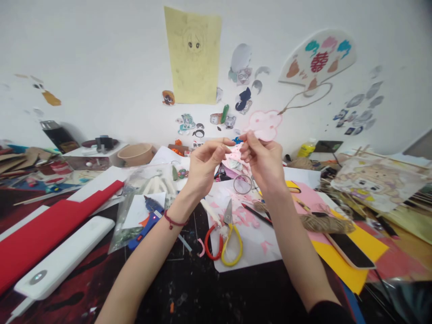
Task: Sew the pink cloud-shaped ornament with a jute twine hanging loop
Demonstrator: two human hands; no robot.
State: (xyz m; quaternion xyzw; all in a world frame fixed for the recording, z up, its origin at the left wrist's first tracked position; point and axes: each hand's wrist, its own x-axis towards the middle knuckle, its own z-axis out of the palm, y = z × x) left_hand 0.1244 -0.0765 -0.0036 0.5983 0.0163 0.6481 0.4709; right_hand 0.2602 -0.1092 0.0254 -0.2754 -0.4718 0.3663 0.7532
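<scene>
L forearm (pixel 145 256) & R forearm (pixel 300 243) are sitting nearest the head cam, slanting up to the L hand (pixel 204 166) & R hand (pixel 266 162), both hovering above the worktop (pixel 189 288). Dark red bracelet (pixel 173 222) is circling the L wrist, well below the fingers; black sleeve (pixel 327 312) is showing at the bottom of the R arm. L fingers are curling, thumb & index tips pointing twd the R hand, a small gap showing btwn the two sets. R thumb & index are standing close tog. at the tips. Can't tell if either hand is pinching sth thin.

Pink cloud-shaped piece (pixel 265 123) is showing just above the R fingertips, which are partly hiding it; can't tell if they're touching it. Up & right of the fingers, white fan (pixel 317 58) is hanging on the wall; yellow sheet w/ a drawn face (pixel 194 72) is hanging above the L fingers.

Below the fingers, scissors w/ red & yellow handles (pixel 228 212) are lying on white paper (pixel 249 256), pink scraps (pixel 248 218) lying around. Down-left of the L fingers, blue glue gun (pixel 148 229) is lying tilted; farther left, white oblong device (pixel 67 256) is lying beside a red strip (pixel 50 229). Down-right of the R fingers, twine bundle (pixel 326 223) & phone (pixel 351 249) are lying close tog.
</scene>
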